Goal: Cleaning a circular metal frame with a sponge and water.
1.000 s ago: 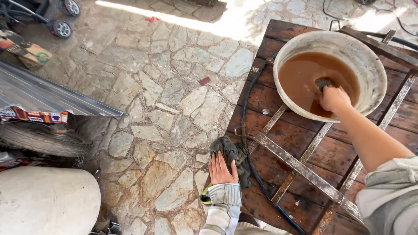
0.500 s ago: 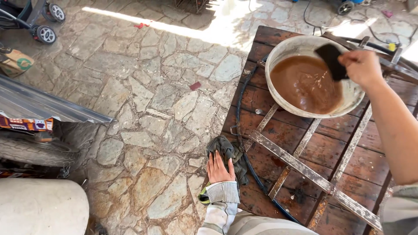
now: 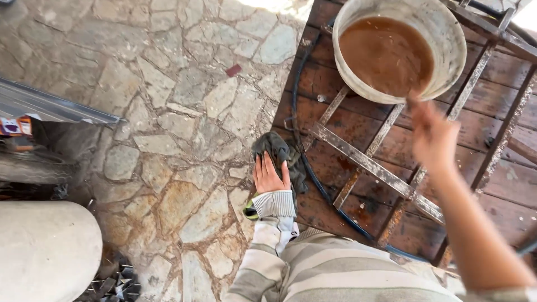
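Observation:
My left hand point(image 3: 271, 177) lies flat, fingers stretched, on a crumpled dark grey cloth point(image 3: 279, 150) at the left edge of a reddish-brown wooden panel point(image 3: 358, 128). My right hand point(image 3: 435, 137) is blurred with motion over the panel, just below a white bucket point(image 3: 457, 53) of muddy brown water. Something dark shows at its fingertips, but the blur hides whether it is gripped. Grey metal bars point(image 3: 366, 162) cross the panel.
A black hose point(image 3: 306, 168) runs along the panel's left side. Irregular stone paving point(image 3: 179, 128) fills the left. A pale rounded block point(image 3: 45, 251) lies bottom left, with a metal sheet point(image 3: 50, 103) and dark clutter above it.
My right hand lifted a dark pad out of the brown water, then swung down and toward me to below the bucket. My left hand stayed on the cloth.

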